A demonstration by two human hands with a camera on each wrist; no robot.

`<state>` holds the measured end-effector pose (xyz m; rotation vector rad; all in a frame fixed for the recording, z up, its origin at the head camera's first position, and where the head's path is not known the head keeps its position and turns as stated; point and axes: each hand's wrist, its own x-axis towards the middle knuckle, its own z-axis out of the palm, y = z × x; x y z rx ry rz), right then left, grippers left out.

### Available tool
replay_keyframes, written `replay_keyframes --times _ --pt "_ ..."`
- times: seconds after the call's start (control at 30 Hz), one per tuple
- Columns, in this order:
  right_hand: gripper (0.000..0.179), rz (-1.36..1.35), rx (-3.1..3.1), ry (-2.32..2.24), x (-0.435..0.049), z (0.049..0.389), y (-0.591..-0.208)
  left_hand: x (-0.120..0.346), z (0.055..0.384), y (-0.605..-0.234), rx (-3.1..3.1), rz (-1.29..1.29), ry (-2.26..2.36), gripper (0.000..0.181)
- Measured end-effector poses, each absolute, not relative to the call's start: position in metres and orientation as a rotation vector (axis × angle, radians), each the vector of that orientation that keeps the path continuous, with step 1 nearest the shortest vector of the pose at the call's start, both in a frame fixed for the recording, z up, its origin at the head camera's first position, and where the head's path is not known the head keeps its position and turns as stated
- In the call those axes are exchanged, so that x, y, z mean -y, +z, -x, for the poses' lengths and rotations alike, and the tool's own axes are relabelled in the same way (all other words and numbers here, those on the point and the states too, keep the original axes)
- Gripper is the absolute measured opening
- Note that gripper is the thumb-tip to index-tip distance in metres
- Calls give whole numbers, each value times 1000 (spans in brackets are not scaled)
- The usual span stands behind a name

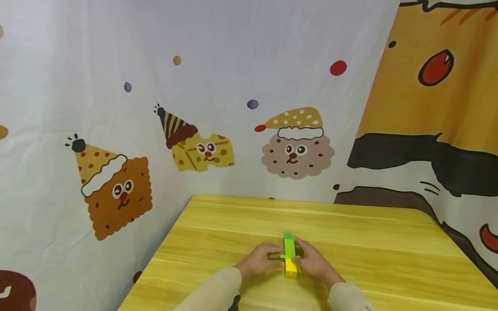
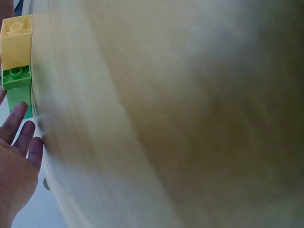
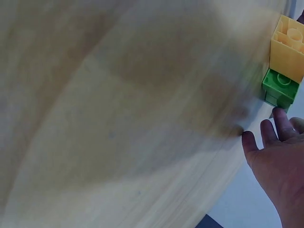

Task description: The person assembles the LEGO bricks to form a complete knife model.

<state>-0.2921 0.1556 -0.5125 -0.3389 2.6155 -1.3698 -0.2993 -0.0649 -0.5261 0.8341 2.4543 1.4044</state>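
Observation:
A line of joined toy building blocks lies on the wooden table in the head view. Its near end is a yellow block (image 1: 290, 268) and its far part is a green block stretch (image 1: 289, 247), with a thin light-green crosspiece between. On its left side is my left hand (image 1: 258, 260), fingers spread loosely near the crosspiece. My right hand (image 1: 313, 261) is close along the right side, fingertips at the blocks. Both wrist views show the yellow block's hollow underside (image 2: 16, 45) and loosely extended fingers by the green part (image 3: 280, 88). Firm contact is hard to tell.
The wooden table (image 1: 218, 224) has rounded far corners. Behind it hangs a white cloth (image 1: 233, 52) printed with cartoon biscuits and cheese, with a large orange-and-black figure on the right.

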Motion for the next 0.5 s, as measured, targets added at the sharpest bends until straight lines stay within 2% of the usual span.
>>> replay_keyframes --times 0.5 --pt "70 286 -2695 -1314 -160 291 -513 74 300 -527 -2487 -690 1408 45"
